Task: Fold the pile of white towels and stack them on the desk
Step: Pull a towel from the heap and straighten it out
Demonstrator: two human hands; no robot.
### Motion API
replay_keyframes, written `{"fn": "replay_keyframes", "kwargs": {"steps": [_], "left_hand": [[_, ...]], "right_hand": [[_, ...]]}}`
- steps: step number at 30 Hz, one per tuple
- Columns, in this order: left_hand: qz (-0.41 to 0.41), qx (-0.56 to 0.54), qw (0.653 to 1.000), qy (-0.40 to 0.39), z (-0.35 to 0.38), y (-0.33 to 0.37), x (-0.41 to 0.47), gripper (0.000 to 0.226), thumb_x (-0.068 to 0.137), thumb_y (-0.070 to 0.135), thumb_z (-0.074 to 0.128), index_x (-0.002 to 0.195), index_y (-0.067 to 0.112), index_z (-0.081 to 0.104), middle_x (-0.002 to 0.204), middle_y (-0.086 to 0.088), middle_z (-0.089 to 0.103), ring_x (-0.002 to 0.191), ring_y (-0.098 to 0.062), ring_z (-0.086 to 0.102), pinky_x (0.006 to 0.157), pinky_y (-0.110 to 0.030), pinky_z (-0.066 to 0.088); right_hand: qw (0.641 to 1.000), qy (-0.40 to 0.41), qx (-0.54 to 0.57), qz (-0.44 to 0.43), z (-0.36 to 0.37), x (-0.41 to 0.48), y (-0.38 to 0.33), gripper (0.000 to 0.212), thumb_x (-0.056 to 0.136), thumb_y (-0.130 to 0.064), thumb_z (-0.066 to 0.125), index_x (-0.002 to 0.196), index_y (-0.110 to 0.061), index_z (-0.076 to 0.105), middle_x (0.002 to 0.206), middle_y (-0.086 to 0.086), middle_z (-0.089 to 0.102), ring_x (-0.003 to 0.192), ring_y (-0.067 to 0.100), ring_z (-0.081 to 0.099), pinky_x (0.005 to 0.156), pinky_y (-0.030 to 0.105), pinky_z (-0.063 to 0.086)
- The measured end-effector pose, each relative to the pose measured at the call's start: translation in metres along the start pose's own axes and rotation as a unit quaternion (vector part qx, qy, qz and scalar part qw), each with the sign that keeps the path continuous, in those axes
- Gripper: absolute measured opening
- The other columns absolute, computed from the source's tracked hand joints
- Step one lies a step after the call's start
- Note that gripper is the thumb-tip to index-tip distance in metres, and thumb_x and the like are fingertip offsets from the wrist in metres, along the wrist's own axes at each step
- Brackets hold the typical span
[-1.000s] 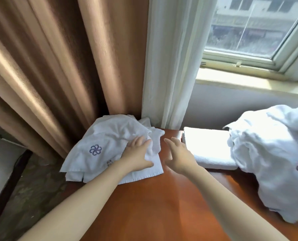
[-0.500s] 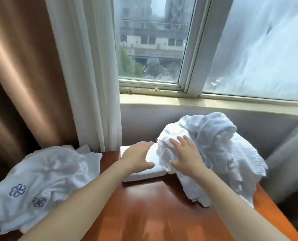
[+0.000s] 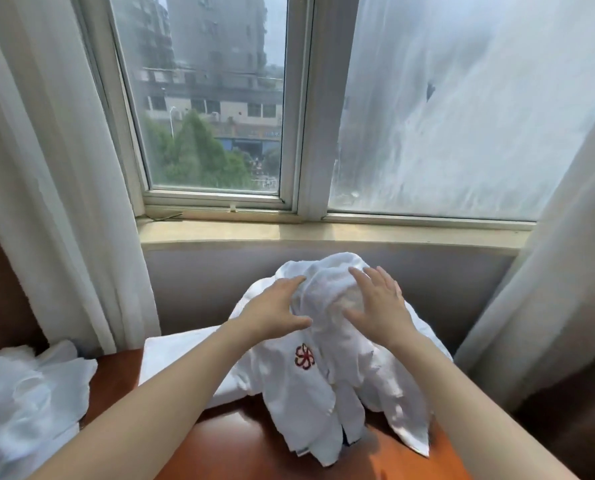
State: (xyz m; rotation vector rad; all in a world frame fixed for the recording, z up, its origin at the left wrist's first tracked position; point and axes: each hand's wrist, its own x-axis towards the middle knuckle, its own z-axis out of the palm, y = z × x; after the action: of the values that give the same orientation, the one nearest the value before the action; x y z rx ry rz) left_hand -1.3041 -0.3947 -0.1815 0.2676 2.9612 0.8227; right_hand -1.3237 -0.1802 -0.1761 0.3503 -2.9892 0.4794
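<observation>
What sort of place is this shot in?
Probably a hotel room: crumpled white towels with a red flower logo, glossy reddish-brown wooden desk, sheer white curtains at a window over city buildings.

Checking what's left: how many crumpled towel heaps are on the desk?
2: one heap at far left; one pile under the left hand and right hand. Buried towels may be hidden.

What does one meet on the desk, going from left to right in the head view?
Crumpled towel → folded towel → left hand → right hand, both hands resting on the towel pile → right curtain.
</observation>
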Motion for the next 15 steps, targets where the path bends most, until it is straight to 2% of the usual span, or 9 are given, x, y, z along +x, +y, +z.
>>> {"fn": "replay_keyframes", "kwargs": {"steps": [3,6,8,10,13,15], "left_hand": [[-0.046,-0.094,0.994,0.014,0.011,0.009,0.022,0.086,0.085,0.049,0.068,0.156,0.033,0.021,0.16,0.011,0.023,0.141,-0.01,0.033,0.098,-0.023,0.031],[-0.104,-0.169,0.979,0.037,0.022,0.008,0.038,0.085,0.089,0.053,0.063,0.157,0.03,0.017,0.162,0.008,0.017,0.146,-0.014,0.025,0.11,-0.031,0.031],[-0.149,-0.198,0.967,0.058,0.03,0.003,0.05,0.087,0.088,0.058,0.061,0.157,0.026,0.018,0.162,0.001,0.019,0.147,-0.019,0.022,0.116,-0.039,0.028],[-0.204,-0.231,0.949,0.064,0.037,-0.003,0.058,0.098,0.078,0.072,0.059,0.156,0.027,0.02,0.161,-0.002,0.022,0.148,-0.024,0.02,0.118,-0.048,0.025],[-0.315,-0.247,0.916,0.023,0.05,-0.014,0.062,0.124,0.055,0.095,0.048,0.157,0.038,0.006,0.165,0.001,0.004,0.152,-0.029,-0.005,0.12,-0.058,0.011],[-0.368,-0.236,0.9,-0.002,0.058,-0.021,0.063,0.138,0.039,0.105,0.041,0.155,0.043,0.0,0.166,0.004,-0.005,0.151,-0.03,-0.012,0.12,-0.058,0.005]], "right_hand": [[0.996,0.025,0.09,0.008,0.001,0.024,0.015,0.069,0.092,-0.039,0.062,0.152,-0.021,0.033,0.155,0.002,0.036,0.146,0.024,0.023,0.119,0.038,0.02],[0.974,0.021,0.217,0.061,0.008,0.047,0.024,0.069,0.092,-0.043,0.062,0.152,-0.022,0.035,0.155,0.001,0.036,0.144,0.022,0.029,0.114,0.037,0.026],[0.954,0.008,0.283,0.1,0.019,0.063,0.033,0.07,0.093,-0.047,0.059,0.153,-0.023,0.033,0.157,0.002,0.031,0.145,0.023,0.029,0.113,0.039,0.028],[0.937,-0.013,0.321,0.134,0.034,0.074,0.041,0.071,0.091,-0.051,0.057,0.152,-0.026,0.03,0.158,0.002,0.026,0.144,0.024,0.027,0.113,0.041,0.031],[0.909,-0.065,0.37,0.181,0.06,0.078,0.047,0.089,0.086,-0.059,0.061,0.157,-0.032,0.015,0.164,-0.003,0.007,0.15,0.023,0.014,0.117,0.044,0.027],[0.899,-0.084,0.382,0.197,0.074,0.077,0.05,0.101,0.079,-0.065,0.066,0.157,-0.037,0.008,0.165,-0.005,-0.002,0.152,0.02,0.002,0.117,0.043,0.023]]}}
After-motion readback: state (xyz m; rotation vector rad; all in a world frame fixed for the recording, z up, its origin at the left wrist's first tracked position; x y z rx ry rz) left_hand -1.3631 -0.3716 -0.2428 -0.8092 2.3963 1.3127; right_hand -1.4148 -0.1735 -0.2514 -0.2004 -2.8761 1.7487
